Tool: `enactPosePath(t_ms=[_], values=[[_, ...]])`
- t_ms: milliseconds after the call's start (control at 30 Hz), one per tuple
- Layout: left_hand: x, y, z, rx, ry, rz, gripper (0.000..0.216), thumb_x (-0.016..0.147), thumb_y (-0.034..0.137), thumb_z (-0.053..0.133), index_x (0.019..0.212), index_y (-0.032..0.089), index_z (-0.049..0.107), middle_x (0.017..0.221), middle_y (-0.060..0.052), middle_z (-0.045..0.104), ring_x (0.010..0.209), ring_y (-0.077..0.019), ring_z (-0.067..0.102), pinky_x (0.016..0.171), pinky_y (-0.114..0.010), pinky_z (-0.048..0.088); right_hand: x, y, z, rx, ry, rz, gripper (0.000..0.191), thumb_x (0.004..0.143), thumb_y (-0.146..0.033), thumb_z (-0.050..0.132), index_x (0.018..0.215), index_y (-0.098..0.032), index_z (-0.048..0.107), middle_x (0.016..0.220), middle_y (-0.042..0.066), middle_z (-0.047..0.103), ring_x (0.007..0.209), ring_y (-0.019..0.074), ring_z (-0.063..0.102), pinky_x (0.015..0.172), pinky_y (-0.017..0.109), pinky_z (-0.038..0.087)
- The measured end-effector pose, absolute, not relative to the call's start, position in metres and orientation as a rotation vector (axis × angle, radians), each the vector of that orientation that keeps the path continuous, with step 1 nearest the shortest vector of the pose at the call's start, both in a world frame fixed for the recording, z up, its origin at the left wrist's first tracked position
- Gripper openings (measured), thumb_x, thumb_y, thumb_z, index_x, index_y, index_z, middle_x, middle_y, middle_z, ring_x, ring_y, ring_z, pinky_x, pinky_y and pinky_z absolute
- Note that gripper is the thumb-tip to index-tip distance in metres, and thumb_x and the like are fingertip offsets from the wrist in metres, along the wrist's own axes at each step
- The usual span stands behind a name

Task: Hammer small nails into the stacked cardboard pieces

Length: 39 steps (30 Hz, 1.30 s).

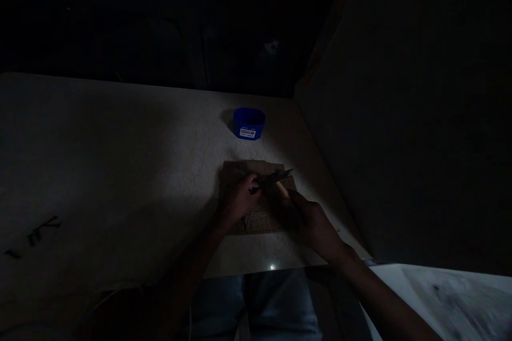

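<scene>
The scene is very dark. A brown piece of woven cloth, like burlap (256, 221), lies flat on the pale table (120, 160) near its front edge. My left hand (237, 201) rests on the cloth with its fingers curled, pinching something small and dark at the fingertips. My right hand (310, 221) is closed round a slim tool with a light handle and a dark pointed blade, possibly scissors (278, 178), held over the cloth's upper part and meeting the left fingertips.
A small blue tub (248, 123) with a white label stands behind the cloth. A dark wall (400, 144) rises at the table's right edge. A few dark scraps (36, 234) lie at far left. Pale printed paper (448, 298) sits at lower right, my lap below.
</scene>
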State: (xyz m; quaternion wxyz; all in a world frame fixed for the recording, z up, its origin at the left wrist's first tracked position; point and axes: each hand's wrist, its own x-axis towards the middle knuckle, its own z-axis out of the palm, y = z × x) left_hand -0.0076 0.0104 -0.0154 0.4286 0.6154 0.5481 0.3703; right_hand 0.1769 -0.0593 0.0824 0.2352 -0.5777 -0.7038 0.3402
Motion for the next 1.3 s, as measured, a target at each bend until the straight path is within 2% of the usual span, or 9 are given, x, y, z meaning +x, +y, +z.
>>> enactPosePath(t_ms=[67, 200, 400, 600, 800, 900, 1000, 1133, 1300], values=[[-0.008, 0.011, -0.017, 1.563, 1.355, 0.935, 0.029, 0.081, 0.018, 0.07, 0.108, 0.024, 0.063, 0.098, -0.003, 0.078, 0.09, -0.0192, 0.074, 0.078, -0.029, 0.057, 0.178, -0.06, 0.08, -1.599, -1.895, 0.881, 0.042, 0.101, -0.043, 0.038, 0.126, -0.018, 0.062, 0.091, 0.011, 0.077, 0.075, 0.0242, 0.072, 0.061, 0.027, 0.045], [-0.008, 0.012, -0.017, 1.595, 1.372, 0.936, 0.031, 0.08, 0.015, 0.069, 0.109, 0.023, 0.063, 0.092, -0.002, 0.078, 0.085, -0.0185, 0.074, 0.075, -0.027, 0.056, 0.178, -0.057, 0.077, -1.668, -1.978, 0.925, 0.042, 0.1, -0.042, 0.041, 0.124, -0.017, 0.063, 0.082, 0.011, 0.076, 0.071, 0.0257, 0.072, 0.057, 0.027, 0.042], [-0.005, 0.012, -0.011, 1.551, 1.374, 0.977, 0.029, 0.078, 0.012, 0.068, 0.105, 0.021, 0.064, 0.082, 0.001, 0.075, 0.077, -0.0163, 0.072, 0.07, -0.025, 0.054, 0.179, -0.059, 0.084, -1.591, -1.888, 0.921, 0.042, 0.1, -0.046, 0.04, 0.124, -0.019, 0.063, 0.092, 0.01, 0.077, 0.074, 0.0246, 0.071, 0.059, 0.027, 0.045], [-0.004, 0.012, -0.011, 1.5, 1.287, 1.015, 0.024, 0.079, 0.011, 0.064, 0.1, 0.022, 0.066, 0.083, 0.001, 0.075, 0.077, -0.0144, 0.071, 0.073, -0.025, 0.056, 0.179, -0.061, 0.08, -1.623, -1.711, 0.906, 0.042, 0.099, -0.052, 0.042, 0.113, -0.019, 0.064, 0.079, 0.007, 0.072, 0.073, 0.0246, 0.068, 0.062, 0.028, 0.047], [-0.004, 0.014, -0.015, 1.542, 1.287, 1.024, 0.025, 0.078, 0.014, 0.068, 0.102, 0.022, 0.068, 0.09, 0.0, 0.076, 0.083, -0.0153, 0.071, 0.077, -0.028, 0.057, 0.181, -0.064, 0.066, -1.594, -1.599, 0.992, 0.045, 0.098, -0.056, 0.044, 0.113, -0.019, 0.065, 0.095, 0.008, 0.072, 0.087, 0.0247, 0.066, 0.071, 0.029, 0.049], [-0.004, 0.014, -0.014, 1.637, 1.262, 0.998, 0.029, 0.078, 0.02, 0.073, 0.107, 0.023, 0.071, 0.097, -0.002, 0.076, 0.088, -0.0174, 0.071, 0.081, -0.029, 0.057, 0.181, -0.066, 0.064, -1.608, -1.542, 0.953, 0.046, 0.097, -0.057, 0.044, 0.108, -0.018, 0.065, 0.088, 0.006, 0.071, 0.082, 0.0231, 0.063, 0.069, 0.028, 0.047], [-0.003, 0.014, -0.011, 1.775, 1.248, 0.966, 0.022, 0.082, 0.027, 0.072, 0.104, 0.024, 0.074, 0.103, -0.004, 0.077, 0.094, -0.0196, 0.071, 0.088, -0.033, 0.055, 0.18, -0.066, 0.063, -1.6, -1.478, 0.944, 0.046, 0.097, -0.057, 0.044, 0.107, -0.017, 0.065, 0.087, 0.005, 0.069, 0.079, 0.0213, 0.06, 0.068, 0.028, 0.046], [0.0, 0.016, -0.008, 1.845, 1.274, 0.944, 0.015, 0.086, 0.026, 0.068, 0.099, 0.023, 0.076, 0.103, -0.005, 0.077, 0.096, -0.0203, 0.071, 0.091, -0.034, 0.054, 0.176, -0.067, 0.058, -1.592, -1.379, 0.986, 0.048, 0.095, -0.059, 0.046, 0.105, -0.016, 0.065, 0.083, 0.005, 0.066, 0.074, 0.02, 0.056, 0.064, 0.028, 0.044], [0.001, 0.019, -0.011, 1.872, 1.261, 0.923, 0.017, 0.088, 0.027, 0.067, 0.102, 0.024, 0.076, 0.105, -0.005, 0.077, 0.097, -0.0195, 0.071, 0.092, -0.033, 0.053, 0.169, -0.067, 0.046, -1.56, -1.292, 0.995, 0.046, 0.094, -0.058, 0.049, 0.103, -0.015, 0.065, 0.086, 0.007, 0.066, 0.077, 0.0206, 0.056, 0.066, 0.029, 0.045]])
